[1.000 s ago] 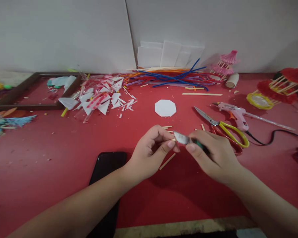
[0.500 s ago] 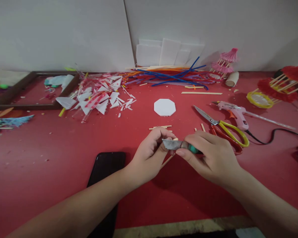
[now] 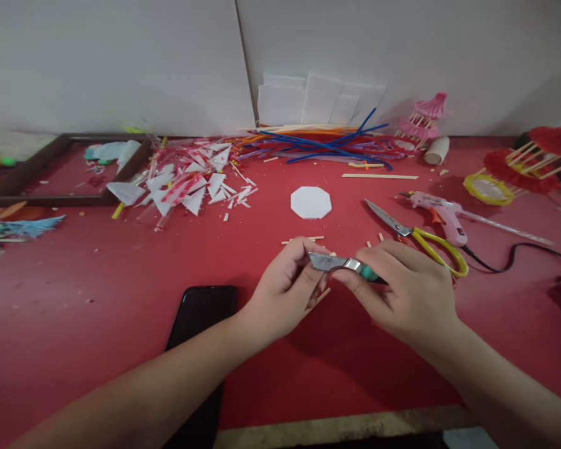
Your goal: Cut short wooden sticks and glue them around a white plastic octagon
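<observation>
"Two hands, fingertips almost meeting: what do they hold?"

"The left hand [image 3: 283,287] has its thumb and forefinger pinched together on one short wooden stick [image 3: 333,254], whose pale tip just shows past the blade. The right hand [image 3: 409,284] is curled firmly round the green handle of one knife [image 3: 353,265]."

"And against the earlier frames?"

"One second earlier the blade is a blur to the right of the left fingertips; now it is sharp and lies across them, pointing left. Half a second earlier its collar looks dull; now it gleams. Whether the edge touches the stick can't be told."

"Count the rest, then, working outward."

"One loose stick [image 3: 320,299] lies partly under the left hand, and at least two thin sticks [image 3: 303,240] just beyond it. Next come one white octagon [image 3: 311,202], one phone [image 3: 206,312] by the left forearm, one pair of scissors [image 3: 387,216] and one pink glue gun [image 3: 442,209]."

"Farther back?"

"One cardboard tube [image 3: 437,151], two roofed models, one pink [image 3: 430,106] and one red [image 3: 518,171], one dark frame [image 3: 51,201], about five leaning white sheets [image 3: 320,100], and fuzzy stems [image 3: 327,149] too tangled to count."
</observation>
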Demonstrator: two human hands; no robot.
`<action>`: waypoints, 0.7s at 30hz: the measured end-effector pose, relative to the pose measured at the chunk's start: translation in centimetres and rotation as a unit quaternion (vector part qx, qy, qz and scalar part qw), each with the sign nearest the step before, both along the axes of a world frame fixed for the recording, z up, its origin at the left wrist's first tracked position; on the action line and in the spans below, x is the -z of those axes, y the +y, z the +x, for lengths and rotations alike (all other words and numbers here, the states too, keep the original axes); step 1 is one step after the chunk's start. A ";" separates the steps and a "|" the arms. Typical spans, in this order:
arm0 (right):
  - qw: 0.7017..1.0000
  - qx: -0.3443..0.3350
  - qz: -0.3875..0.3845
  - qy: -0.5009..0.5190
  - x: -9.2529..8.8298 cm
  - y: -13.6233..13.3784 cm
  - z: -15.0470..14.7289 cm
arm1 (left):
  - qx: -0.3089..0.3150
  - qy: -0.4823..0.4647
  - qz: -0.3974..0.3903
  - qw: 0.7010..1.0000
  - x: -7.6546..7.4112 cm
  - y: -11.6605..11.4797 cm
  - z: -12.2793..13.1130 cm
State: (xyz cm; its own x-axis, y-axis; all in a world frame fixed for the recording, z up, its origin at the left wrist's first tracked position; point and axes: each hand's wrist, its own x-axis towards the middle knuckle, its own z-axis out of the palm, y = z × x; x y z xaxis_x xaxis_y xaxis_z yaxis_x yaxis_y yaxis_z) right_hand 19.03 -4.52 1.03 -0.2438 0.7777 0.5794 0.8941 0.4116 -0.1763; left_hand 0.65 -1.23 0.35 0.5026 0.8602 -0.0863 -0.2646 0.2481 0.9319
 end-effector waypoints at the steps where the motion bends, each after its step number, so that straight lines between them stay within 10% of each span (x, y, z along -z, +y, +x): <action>1: 1.000 0.004 0.003 0.001 0.0 0.0 -0.1 | 0.008 -0.009 -0.020 1.000 0.1 0.0 0.0; 10: 0.996 0.081 0.038 0.022 -0.4 0.9 1.2 | 0.022 -0.036 -0.054 0.998 0.2 0.0 -0.1; 21: 0.977 -0.104 -0.158 0.099 -0.1 -0.2 -0.2 | -0.012 0.023 0.111 0.993 0.3 0.2 -0.4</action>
State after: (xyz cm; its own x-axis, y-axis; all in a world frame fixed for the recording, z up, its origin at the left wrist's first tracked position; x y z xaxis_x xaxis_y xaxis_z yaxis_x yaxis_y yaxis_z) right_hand 18.79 -4.71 1.10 -0.3225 0.8713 0.3699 0.7329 0.4771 -0.4850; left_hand 0.30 -0.99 0.03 0.4816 0.8723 0.0844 -0.2231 0.0289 0.9744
